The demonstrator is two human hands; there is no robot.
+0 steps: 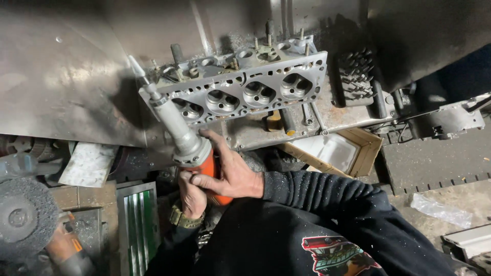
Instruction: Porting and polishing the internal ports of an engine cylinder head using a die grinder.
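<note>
A worn metal bench (61, 76) with a sheet-metal back fills the far side of the scene, greasy and scratched. On it lies an engine cylinder head (240, 87), tilted up so its flat face with four round chambers looks toward me. It sits near the middle of the bench, a little to the right.

I hold a power grinder (179, 133) with a long silver neck and an orange body. My right hand (230, 171) wraps around the orange body from the right, fingers closed tight on it. My left hand (192, 194) clasps the same body from below, just under the silver collar, also closed on the tool. A watch (183, 219) sits on my left wrist. The grinder's thin tip (140, 71) points up and to the left and stands at the left end of the cylinder head; I cannot tell whether it touches.

To the right, near the bench edge, lies an open cardboard box (353, 151). At the near left, a round abrasive wheel (23, 217) sits on another orange tool (64, 248). A green-striped metal tray (138, 225) stands beside it.
</note>
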